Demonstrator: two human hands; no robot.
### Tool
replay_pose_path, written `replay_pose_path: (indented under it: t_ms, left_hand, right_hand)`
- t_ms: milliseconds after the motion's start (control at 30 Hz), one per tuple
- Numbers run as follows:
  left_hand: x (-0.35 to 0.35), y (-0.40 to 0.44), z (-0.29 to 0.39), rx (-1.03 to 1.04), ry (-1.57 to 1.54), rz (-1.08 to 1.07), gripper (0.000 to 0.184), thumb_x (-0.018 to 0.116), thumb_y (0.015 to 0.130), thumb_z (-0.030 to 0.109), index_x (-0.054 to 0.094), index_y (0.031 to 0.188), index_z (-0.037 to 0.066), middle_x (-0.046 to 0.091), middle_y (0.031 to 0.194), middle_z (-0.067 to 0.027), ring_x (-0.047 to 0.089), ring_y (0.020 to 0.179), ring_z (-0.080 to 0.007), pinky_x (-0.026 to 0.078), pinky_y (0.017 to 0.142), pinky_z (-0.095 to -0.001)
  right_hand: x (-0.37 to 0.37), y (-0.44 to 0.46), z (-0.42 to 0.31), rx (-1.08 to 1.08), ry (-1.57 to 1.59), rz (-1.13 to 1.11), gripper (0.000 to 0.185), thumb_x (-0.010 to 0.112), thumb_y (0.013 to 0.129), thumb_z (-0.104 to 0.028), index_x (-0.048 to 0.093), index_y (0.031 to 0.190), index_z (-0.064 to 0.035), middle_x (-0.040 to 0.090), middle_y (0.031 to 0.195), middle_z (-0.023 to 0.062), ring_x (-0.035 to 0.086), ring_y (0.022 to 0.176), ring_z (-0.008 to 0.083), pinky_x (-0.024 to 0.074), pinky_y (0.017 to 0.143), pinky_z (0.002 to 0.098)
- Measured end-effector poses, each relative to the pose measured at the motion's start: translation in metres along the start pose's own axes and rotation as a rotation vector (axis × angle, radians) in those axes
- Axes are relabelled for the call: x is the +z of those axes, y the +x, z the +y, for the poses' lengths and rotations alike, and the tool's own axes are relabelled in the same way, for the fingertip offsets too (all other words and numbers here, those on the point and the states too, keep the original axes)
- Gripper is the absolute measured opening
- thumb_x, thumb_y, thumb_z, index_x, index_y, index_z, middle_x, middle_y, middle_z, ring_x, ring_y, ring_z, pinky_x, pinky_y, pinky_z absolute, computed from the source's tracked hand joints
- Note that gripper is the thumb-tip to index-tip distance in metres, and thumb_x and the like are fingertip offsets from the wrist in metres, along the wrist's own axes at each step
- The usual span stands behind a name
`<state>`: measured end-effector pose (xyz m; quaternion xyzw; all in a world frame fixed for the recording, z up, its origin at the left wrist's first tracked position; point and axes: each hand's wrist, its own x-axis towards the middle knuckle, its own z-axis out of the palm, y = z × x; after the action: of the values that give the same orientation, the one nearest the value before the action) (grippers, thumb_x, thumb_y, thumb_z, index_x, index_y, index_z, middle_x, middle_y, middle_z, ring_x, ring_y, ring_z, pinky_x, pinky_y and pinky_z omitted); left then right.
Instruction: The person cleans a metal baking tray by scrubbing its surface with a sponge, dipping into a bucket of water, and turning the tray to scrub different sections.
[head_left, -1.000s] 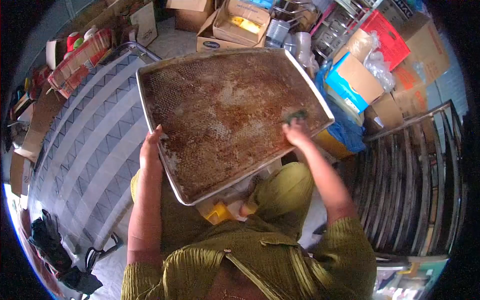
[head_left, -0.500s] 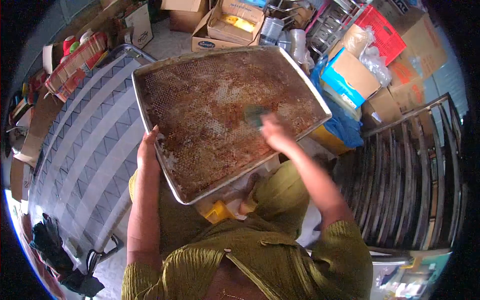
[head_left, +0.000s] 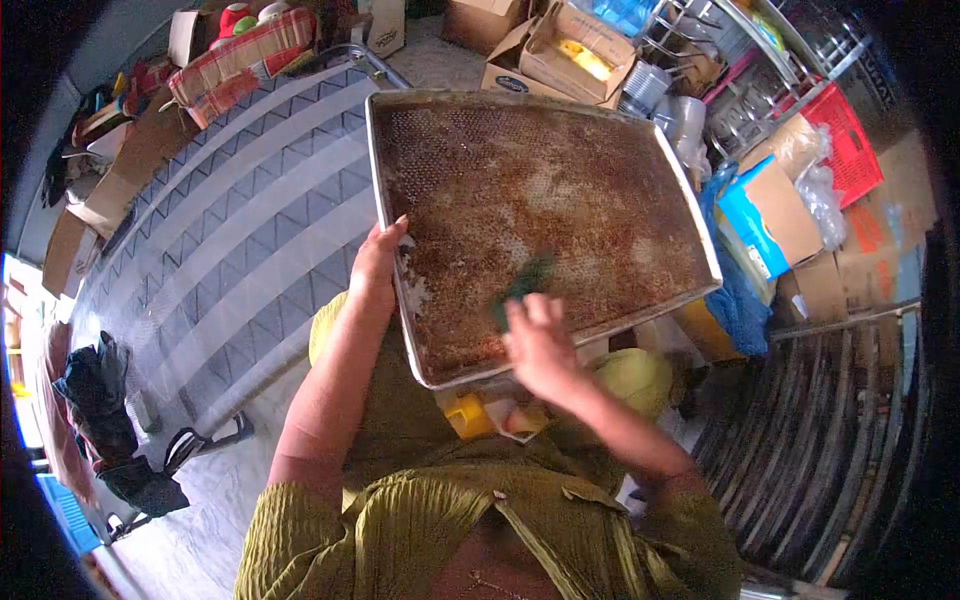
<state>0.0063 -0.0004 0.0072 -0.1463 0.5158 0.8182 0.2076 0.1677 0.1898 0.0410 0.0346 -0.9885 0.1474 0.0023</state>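
A large metal baking tray (head_left: 600, 180), its dimpled surface stained brown with paler worn patches, is tilted over my lap. My left hand (head_left: 376, 268) grips its left rim, thumb on the upper side. On the tray's near half, my right hand (head_left: 540, 345) is closed on a dark green scouring pad (head_left: 525, 285), slightly blurred by motion. The pad lies against the stained surface, its lower end hidden under my fingers.
To the left lies a panel wrapped in clear plastic (head_left: 250, 190). A dark slatted rack (head_left: 820, 430) stands at right. Beyond the tray are cardboard boxes (head_left: 570, 55), a red crate (head_left: 845, 150) and a blue box (head_left: 750, 230). Something yellow (head_left: 468, 415) sits below the tray.
The scouring pad has moved across the tray, leftward and closer to my body. My left hand keeps its hold on the rim. The view has turned, so surroundings appear further right.
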Motion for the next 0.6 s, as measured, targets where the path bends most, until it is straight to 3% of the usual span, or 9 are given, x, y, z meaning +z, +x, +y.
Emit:
replay_pose_path:
  t_ms: [100, 200, 233, 267, 300, 400, 467, 533, 600]
  left_hand:
    - [0.005, -0.003, 0.000, -0.023, -0.153, -0.071, 0.032, 0.058, 0.083, 0.026, 0.055, 0.110, 0.010, 0.056, 0.087, 0.0006, 0.053, 0.072, -0.0122, 0.043, 0.059, -0.0274]
    - [-0.005, 0.013, -0.009, -0.024, -0.185, -0.141, 0.031, 0.058, 0.083, 0.027, 0.055, 0.109, 0.010, 0.056, 0.086, 0.0010, 0.052, 0.070, -0.0122, 0.043, 0.059, -0.0277]
    - [-0.008, 0.020, -0.012, -0.023, -0.163, -0.118, 0.030, 0.058, 0.083, 0.027, 0.055, 0.108, 0.010, 0.057, 0.086, 0.0010, 0.052, 0.070, -0.0122, 0.043, 0.060, -0.0278]
    - [-0.010, 0.022, -0.014, -0.027, -0.143, -0.090, 0.029, 0.058, 0.083, 0.027, 0.055, 0.107, 0.010, 0.057, 0.086, 0.0010, 0.052, 0.071, -0.0123, 0.043, 0.060, -0.0278]
    - [-0.009, 0.019, -0.014, -0.033, -0.152, -0.086, 0.029, 0.058, 0.083, 0.027, 0.055, 0.107, 0.010, 0.057, 0.086, 0.0010, 0.052, 0.071, -0.0123, 0.043, 0.060, -0.0278]
    - [-0.001, 0.006, 0.001, -0.085, -0.083, -0.021, 0.029, 0.058, 0.083, 0.028, 0.055, 0.106, 0.010, 0.057, 0.087, 0.0011, 0.052, 0.072, -0.0124, 0.043, 0.062, -0.0282]
    - [0.005, -0.002, 0.007, -0.016, -0.036, -0.032, 0.024, 0.058, 0.083, 0.032, 0.054, 0.094, 0.011, 0.056, 0.074, -0.0019, 0.054, 0.060, -0.0160, 0.045, 0.053, -0.0309]
    - [0.002, 0.009, -0.002, -0.003, -0.071, -0.050, 0.024, 0.058, 0.083, 0.033, 0.054, 0.094, 0.012, 0.055, 0.073, -0.0014, 0.053, 0.060, -0.0157, 0.045, 0.053, -0.0310]
    - [0.004, 0.006, 0.000, 0.015, -0.100, -0.064, 0.024, 0.058, 0.082, 0.033, 0.054, 0.093, 0.012, 0.054, 0.072, -0.0009, 0.052, 0.060, -0.0155, 0.045, 0.053, -0.0311]
  right_hand:
    - [0.003, 0.012, -0.046, -0.276, 0.319, 0.119, 0.027, 0.057, 0.076, -0.002, 0.056, 0.102, 0.0010, 0.044, 0.112, 0.0194, 0.049, 0.100, 0.0304, 0.0420, 0.084, 0.0382]
    - [-0.011, 0.041, -0.041, -0.354, 0.656, -0.032, 0.025, 0.054, 0.076, -0.003, 0.060, 0.101, -0.0022, 0.051, 0.105, 0.0127, 0.051, 0.099, 0.0232, 0.0415, 0.086, 0.0331]
    - [-0.017, 0.048, -0.026, -0.207, 0.806, -0.109, 0.027, 0.054, 0.076, -0.003, 0.058, 0.103, -0.0021, 0.055, 0.102, 0.0098, 0.053, 0.096, 0.0198, 0.0416, 0.086, 0.0305]
    - [-0.024, 0.057, -0.010, 0.108, 1.268, -0.293, 0.032, 0.053, 0.078, -0.003, 0.056, 0.109, -0.0025, 0.059, 0.099, 0.0066, 0.055, 0.093, 0.0174, 0.0420, 0.087, 0.0285]
    - [-0.017, 0.061, 0.022, 0.318, 1.523, -0.250, 0.033, 0.051, 0.082, -0.006, 0.053, 0.115, -0.0027, 0.062, 0.099, 0.0043, 0.057, 0.090, 0.0168, 0.0428, 0.087, 0.0285]
    - [-0.034, 0.058, 0.081, 0.338, 1.038, 0.058, 0.041, 0.052, 0.087, -0.021, 0.045, 0.124, -0.0029, 0.048, 0.123, 0.0120, 0.045, 0.114, 0.0236, 0.0348, 0.098, 0.0352]
    - [-0.041, 0.051, 0.091, 0.391, 0.857, 0.217, 0.045, 0.052, 0.087, -0.026, 0.043, 0.125, -0.0020, 0.041, 0.131, 0.0154, 0.039, 0.121, 0.0263, 0.0316, 0.100, 0.0363]
    - [-0.052, 0.046, 0.088, 0.095, 0.282, 0.282, 0.055, 0.051, 0.087, -0.035, 0.037, 0.131, -0.0057, 0.026, 0.140, 0.0164, 0.022, 0.132, 0.0270, 0.0223, 0.105, 0.0373]
    - [-0.032, 0.048, 0.089, -0.111, 0.252, 0.120, 0.055, 0.051, 0.086, -0.041, 0.037, 0.132, -0.0148, 0.027, 0.140, 0.0142, 0.018, 0.132, 0.0291, 0.0178, 0.106, 0.0425]
